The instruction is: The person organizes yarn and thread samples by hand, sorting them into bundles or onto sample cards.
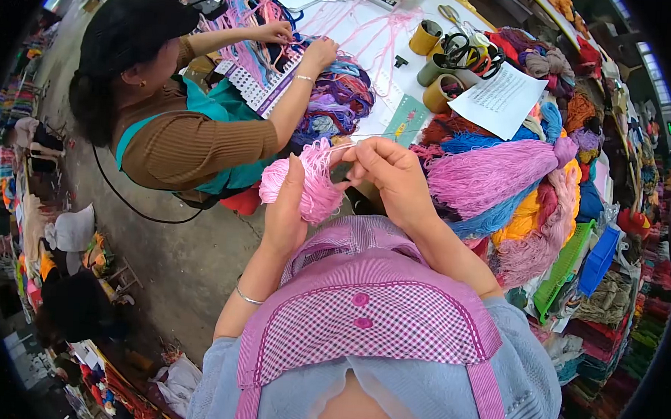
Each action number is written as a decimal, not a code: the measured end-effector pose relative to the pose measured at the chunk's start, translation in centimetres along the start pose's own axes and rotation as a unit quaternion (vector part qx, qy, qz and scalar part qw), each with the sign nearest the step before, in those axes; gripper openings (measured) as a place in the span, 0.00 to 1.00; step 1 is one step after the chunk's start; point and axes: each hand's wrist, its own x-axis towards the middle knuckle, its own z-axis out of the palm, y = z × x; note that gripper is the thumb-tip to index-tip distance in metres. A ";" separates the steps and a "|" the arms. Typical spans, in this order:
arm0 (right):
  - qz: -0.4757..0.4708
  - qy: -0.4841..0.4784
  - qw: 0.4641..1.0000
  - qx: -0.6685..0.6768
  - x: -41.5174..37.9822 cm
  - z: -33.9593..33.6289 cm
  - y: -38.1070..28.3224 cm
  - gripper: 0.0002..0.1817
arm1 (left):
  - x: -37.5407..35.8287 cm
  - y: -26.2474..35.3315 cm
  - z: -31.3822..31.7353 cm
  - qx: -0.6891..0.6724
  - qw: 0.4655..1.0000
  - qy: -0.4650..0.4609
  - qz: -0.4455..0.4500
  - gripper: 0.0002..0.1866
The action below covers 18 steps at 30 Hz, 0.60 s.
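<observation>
My left hand (287, 207) is wrapped round a loose bundle of light pink yarn (320, 190), held in front of my apron. Loops hang out of the bundle on its upper side. At its right, my right hand (391, 173) is closed in a pinch, thumb against forefinger, on a pink yarn strand (343, 146) that runs from the bundle. A thin line extends past those fingers toward the table; I cannot make out its far end.
At left, a co-worker (196, 136) handles multicoloured yarn (340, 97) on the white table (344, 23). Scissors in tubs (462, 54), a printed sheet (499, 100) and a large pink-purple hank (494, 175) lie to the right. Green (561, 272) and blue baskets (597, 260) stand farther right.
</observation>
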 end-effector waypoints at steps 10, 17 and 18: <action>0.072 -0.032 0.994 -0.076 -0.9 0.6 -0.1 0.08 | -0.1 -0.6 0.1 -0.002 0.999 -0.033 -0.014 0.36; 0.057 -0.038 0.991 -0.118 -1.0 0.1 -0.1 0.07 | -0.2 -0.1 -0.2 -0.049 0.998 0.003 -0.026 0.21; 0.056 -0.025 0.991 -0.118 -1.0 0.0 0.1 0.07 | -0.2 -0.2 -0.1 -0.028 0.999 0.024 -0.018 0.19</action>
